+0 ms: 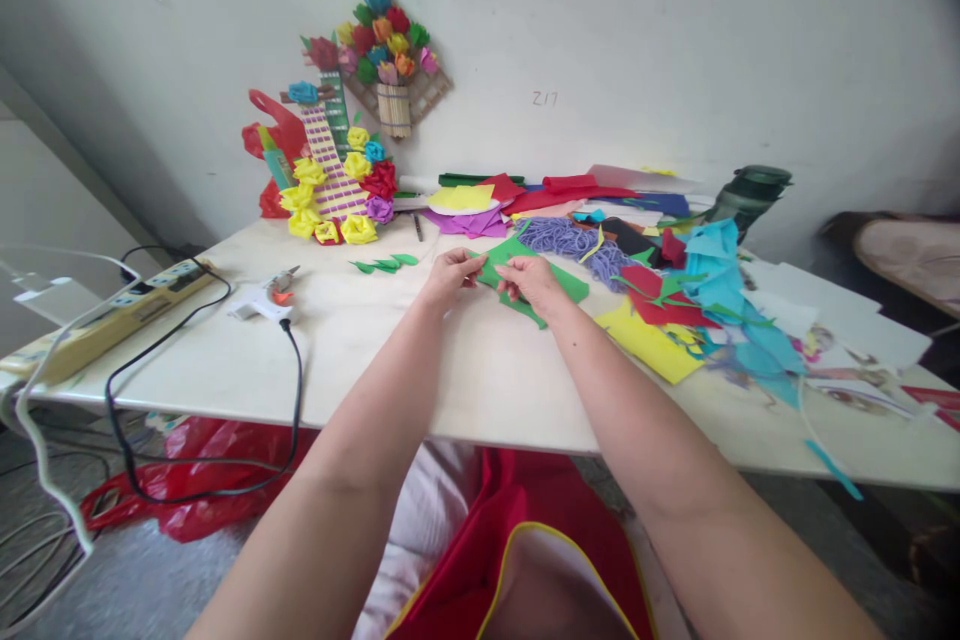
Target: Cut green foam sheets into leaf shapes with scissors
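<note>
My left hand and my right hand meet over the middle of the table. Between them is a green craft sheet with cut, uneven edges; whether it is paper or felt I cannot tell. Fingers and thumb of the left hand pinch its left side. My right hand is closed on its middle, and the sheet spreads out behind and to the right of it. Just left of my left hand, several small green leaf cutouts lie in a row. A white hot glue gun rests farther left.
A power strip with cords sits at the left edge. Handmade flower decorations stand at the back left. Purple yarn, a yellow sheet, blue scraps and a dark bottle crowd the right side.
</note>
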Tool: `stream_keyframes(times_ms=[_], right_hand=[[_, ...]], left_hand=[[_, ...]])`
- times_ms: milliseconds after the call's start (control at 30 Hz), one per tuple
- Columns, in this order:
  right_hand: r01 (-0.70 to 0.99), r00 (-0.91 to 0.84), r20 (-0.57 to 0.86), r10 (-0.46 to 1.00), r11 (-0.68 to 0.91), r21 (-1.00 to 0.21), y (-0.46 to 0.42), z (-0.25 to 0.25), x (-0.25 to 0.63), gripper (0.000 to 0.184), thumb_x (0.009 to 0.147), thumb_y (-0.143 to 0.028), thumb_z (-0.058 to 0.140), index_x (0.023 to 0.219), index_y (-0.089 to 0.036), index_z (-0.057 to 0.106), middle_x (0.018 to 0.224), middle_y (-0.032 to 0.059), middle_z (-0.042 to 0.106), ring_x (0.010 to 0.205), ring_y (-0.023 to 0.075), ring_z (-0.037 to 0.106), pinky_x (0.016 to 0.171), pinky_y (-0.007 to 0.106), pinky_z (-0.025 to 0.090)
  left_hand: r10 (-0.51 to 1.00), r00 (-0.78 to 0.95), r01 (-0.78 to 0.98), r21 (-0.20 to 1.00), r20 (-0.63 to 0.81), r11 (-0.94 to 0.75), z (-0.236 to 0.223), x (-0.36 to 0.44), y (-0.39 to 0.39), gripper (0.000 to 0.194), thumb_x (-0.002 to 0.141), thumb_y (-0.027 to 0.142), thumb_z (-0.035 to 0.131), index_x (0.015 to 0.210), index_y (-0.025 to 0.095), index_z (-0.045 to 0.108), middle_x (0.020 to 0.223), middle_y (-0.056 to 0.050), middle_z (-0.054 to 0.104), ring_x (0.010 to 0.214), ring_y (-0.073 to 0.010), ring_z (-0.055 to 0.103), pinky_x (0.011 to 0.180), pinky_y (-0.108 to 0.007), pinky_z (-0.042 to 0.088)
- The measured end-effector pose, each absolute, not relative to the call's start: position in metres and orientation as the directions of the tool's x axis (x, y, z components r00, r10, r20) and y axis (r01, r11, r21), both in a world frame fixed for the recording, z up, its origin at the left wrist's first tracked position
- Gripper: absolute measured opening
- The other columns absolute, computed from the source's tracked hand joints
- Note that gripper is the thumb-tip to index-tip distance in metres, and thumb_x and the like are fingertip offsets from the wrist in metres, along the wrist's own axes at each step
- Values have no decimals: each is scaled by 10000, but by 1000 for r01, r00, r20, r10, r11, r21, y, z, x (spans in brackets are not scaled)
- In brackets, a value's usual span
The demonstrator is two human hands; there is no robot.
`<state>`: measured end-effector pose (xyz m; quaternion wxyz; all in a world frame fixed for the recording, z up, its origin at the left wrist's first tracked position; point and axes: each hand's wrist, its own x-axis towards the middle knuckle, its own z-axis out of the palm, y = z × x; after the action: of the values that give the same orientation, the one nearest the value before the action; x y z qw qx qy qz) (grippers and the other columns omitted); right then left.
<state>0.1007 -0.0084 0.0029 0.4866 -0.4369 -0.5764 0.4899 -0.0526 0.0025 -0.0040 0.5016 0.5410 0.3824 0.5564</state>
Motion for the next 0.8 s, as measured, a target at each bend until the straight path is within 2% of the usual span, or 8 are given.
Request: stream_keyframes(times_ms=[200,433,800], right_hand=[[93,-168,90,982,107,-990,-8,2,99,270,779,-150,603,521,-139,523,451,-9,590,306,31,412,325,137,333],[15,-125,91,988,94,-995,-9,3,100,261,800,-162,594,557,-152,501,437,-20,579,305,42,415,318,150,327],[70,-36,129,991,131,-989,-7,1,97,223,770,-196,631,572,-149,541,466,-22,568,331,39,412,323,150,312]], left_hand=[[966,-12,-179,950,257,-255,-4,-54,6,395,572,418,749,539,160,453,511,44,493,423,-46,420,458,-199,361],[963,124,-115,968,238,-225,-2,-47,-2,382,567,436,753,570,154,496,542,41,478,492,-61,458,495,-195,379],[964,98,-105,966,247,-237,-8,-46,4,353,583,446,731,583,151,538,567,20,528,533,-79,493,532,-215,409]])
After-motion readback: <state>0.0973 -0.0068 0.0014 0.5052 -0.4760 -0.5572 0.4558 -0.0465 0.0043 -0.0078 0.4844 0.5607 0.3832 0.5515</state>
